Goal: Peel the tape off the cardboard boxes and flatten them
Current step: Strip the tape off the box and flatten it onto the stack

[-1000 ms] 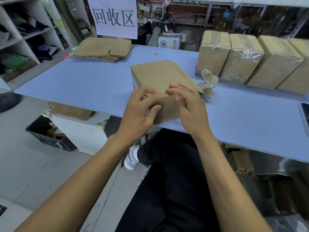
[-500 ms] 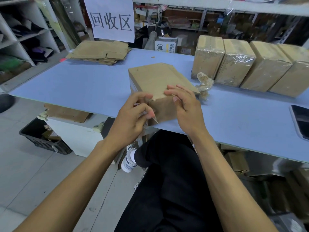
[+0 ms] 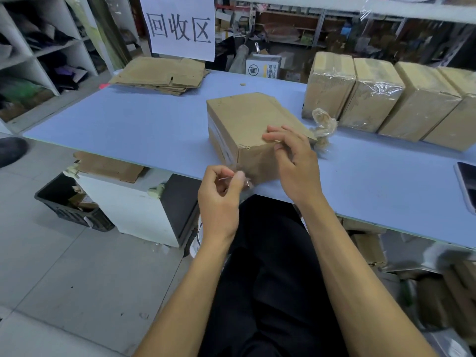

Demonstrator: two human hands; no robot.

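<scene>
A brown cardboard box (image 3: 247,119) lies at the near edge of the blue table (image 3: 144,130). My left hand (image 3: 220,199) is just below that edge and pinches a strip of clear tape (image 3: 237,173) that still runs up to the box's near left corner. My right hand (image 3: 293,161) rests on the box's near top edge with its fingers bent over the front face. A crumpled ball of peeled tape (image 3: 323,124) lies right of the box.
Several taped boxes (image 3: 371,96) stand in a row at the back right. Flattened cardboard (image 3: 159,74) is stacked at the back left under a paper sign. A phone (image 3: 467,186) lies at the right edge. A black crate (image 3: 69,202) sits on the floor.
My left hand has drawn back from the box's front face toward me and down, pulling a strip of tape loose. My right hand has stayed on the box.
</scene>
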